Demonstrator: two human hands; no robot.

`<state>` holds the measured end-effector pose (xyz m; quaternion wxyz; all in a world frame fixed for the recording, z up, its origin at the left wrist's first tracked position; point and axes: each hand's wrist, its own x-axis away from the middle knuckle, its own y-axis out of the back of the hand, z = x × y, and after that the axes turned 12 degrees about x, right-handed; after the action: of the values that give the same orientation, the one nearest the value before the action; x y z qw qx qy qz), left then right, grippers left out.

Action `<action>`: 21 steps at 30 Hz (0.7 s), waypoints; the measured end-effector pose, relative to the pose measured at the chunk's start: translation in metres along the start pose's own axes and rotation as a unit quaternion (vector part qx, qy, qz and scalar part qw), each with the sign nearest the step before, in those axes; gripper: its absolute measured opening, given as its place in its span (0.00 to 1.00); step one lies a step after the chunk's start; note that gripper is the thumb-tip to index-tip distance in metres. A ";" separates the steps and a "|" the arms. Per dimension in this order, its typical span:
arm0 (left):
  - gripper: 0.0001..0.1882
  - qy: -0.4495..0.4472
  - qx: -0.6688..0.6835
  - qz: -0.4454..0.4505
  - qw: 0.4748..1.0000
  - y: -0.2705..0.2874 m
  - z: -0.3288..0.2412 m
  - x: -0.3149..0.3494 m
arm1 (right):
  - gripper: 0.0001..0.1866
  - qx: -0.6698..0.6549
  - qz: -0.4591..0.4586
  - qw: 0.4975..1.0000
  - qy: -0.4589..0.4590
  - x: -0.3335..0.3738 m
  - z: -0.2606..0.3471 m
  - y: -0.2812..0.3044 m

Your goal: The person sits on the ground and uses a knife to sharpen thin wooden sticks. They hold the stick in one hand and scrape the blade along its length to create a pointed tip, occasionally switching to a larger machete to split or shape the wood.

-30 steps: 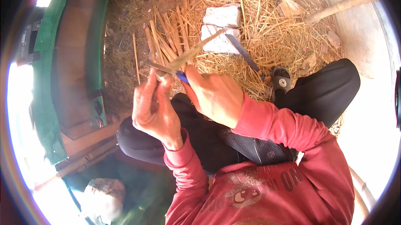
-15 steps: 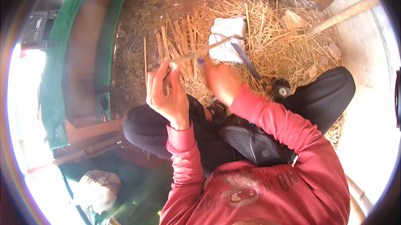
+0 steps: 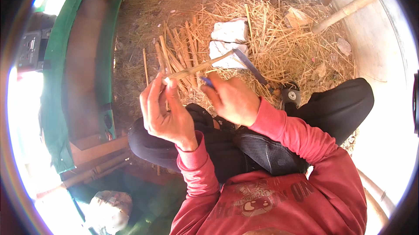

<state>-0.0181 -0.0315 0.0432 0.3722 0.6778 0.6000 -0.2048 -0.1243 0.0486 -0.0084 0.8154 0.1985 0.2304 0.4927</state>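
Note:
My left hand [image 3: 168, 115] pinches the near end of a thin bamboo strip [image 3: 203, 66] between thumb and fingers. The strip slants up to the right, its far end above a white block [image 3: 218, 51]. Beside the strip, my right hand [image 3: 235, 100] is closed around a small blue object [image 3: 207, 81]; most of it is hidden in the fist and its kind cannot be made out. A dark-bladed machete [image 3: 249, 65] lies past the right hand, its blade tip by the white block and its handle near my foot.
Several cut bamboo pieces [image 3: 187, 49] lie beyond my left hand. Behind the near block sits a second white block [image 3: 229, 30]. Loose straw [image 3: 279, 45] covers the ground ahead. A bamboo pole [image 3: 349, 8] leans at the right, and a green-edged partition [image 3: 104, 60] stands at the left.
Both hands have shifted slightly in the picture along with the tilting view. The right hand has drawn back a little from the strip, showing more of the blue object.

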 end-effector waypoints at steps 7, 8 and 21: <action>0.12 -0.030 -0.015 0.025 0.999 0.007 0.004 0.003 | 0.13 0.078 -0.027 0.996 -0.018 0.004 0.002 -0.012; 0.12 -0.031 -0.020 0.027 0.999 0.007 0.004 0.005 | 0.13 0.108 -0.032 0.993 -0.035 0.005 -0.005 -0.020; 0.11 0.043 0.054 0.022 0.997 0.019 0.004 0.002 | 0.19 0.171 -0.031 0.972 -0.157 -0.010 -0.109 -0.017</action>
<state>0.0011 -0.0335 0.0444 0.3137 0.7182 0.5883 -0.1992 -0.1785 0.0426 -0.1049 0.8101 0.4029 0.1863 0.3829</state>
